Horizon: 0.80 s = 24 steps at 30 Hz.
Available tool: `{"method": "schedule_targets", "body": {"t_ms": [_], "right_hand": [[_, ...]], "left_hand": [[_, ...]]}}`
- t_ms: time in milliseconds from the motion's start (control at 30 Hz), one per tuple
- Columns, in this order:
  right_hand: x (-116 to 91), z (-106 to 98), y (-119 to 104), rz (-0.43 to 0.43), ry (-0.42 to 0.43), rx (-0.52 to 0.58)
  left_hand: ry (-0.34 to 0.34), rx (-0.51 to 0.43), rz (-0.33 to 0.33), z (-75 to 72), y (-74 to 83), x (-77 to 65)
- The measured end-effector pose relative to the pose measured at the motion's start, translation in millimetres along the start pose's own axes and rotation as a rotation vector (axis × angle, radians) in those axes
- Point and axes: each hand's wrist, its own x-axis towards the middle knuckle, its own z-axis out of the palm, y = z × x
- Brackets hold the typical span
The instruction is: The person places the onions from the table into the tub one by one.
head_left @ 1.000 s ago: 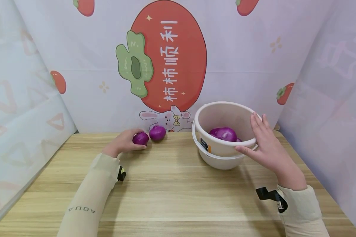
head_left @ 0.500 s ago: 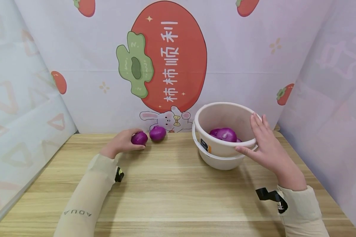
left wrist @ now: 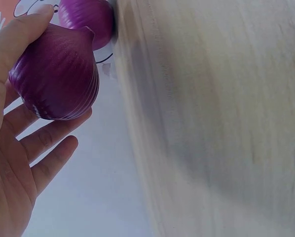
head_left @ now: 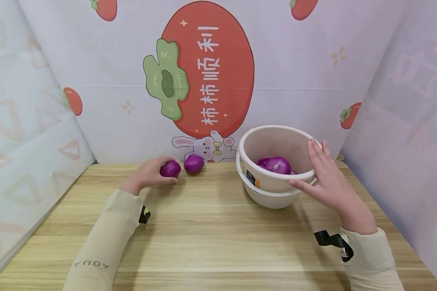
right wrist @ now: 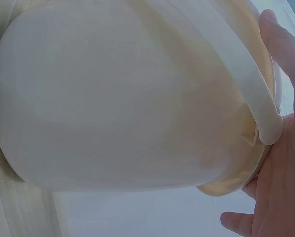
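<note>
At the back left of the table, my left hand (head_left: 151, 173) holds a purple onion (head_left: 170, 169) between thumb and fingers. The left wrist view shows this onion (left wrist: 58, 74) with its stem end toward a second one. That second onion (head_left: 194, 163) sits just right of it, at the table's back edge. My right hand (head_left: 325, 178) rests against the right rim of a pale bucket (head_left: 273, 186), fingers extended and thumb on the near side. Several onions (head_left: 278, 165) lie inside the bucket. The right wrist view shows the bucket's handle (right wrist: 236, 64) folded down, close to the palm.
The wooden table (head_left: 211, 242) runs up to a printed backdrop (head_left: 113, 133) with a large persimmon and a rabbit. Cloth side walls (head_left: 18, 133) stand to left and right. The bucket is near the back right.
My left hand has shifted slightly left with the onion, widening the gap to the second onion. The right hand and the bucket have stayed in place.
</note>
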Motion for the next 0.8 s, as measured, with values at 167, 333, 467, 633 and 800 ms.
{"method": "schedule_targets", "body": {"t_ms": [167,333,467,633,800], "right_hand": [[0,0,1,-0.011,0.01,0.002],[0,1,1,-0.009,0.007,0.002],[0,1,1,-0.01,0.008,-0.001],[0,2,2,-0.014,0.009,-0.002],[0,2,2,-0.019,0.009,0.002]], "left_hand": [[-0.006,-0.006,-0.01,-5.4,5.1,-0.7],[-0.005,0.009,-0.007,-9.4,8.8,-2.3],[0.005,0.02,0.002,-11.1,9.6,-3.6],[0.022,0.048,0.023,-14.6,10.8,-3.6],[0.024,0.072,0.033,-20.5,12.7,-2.8]]}}
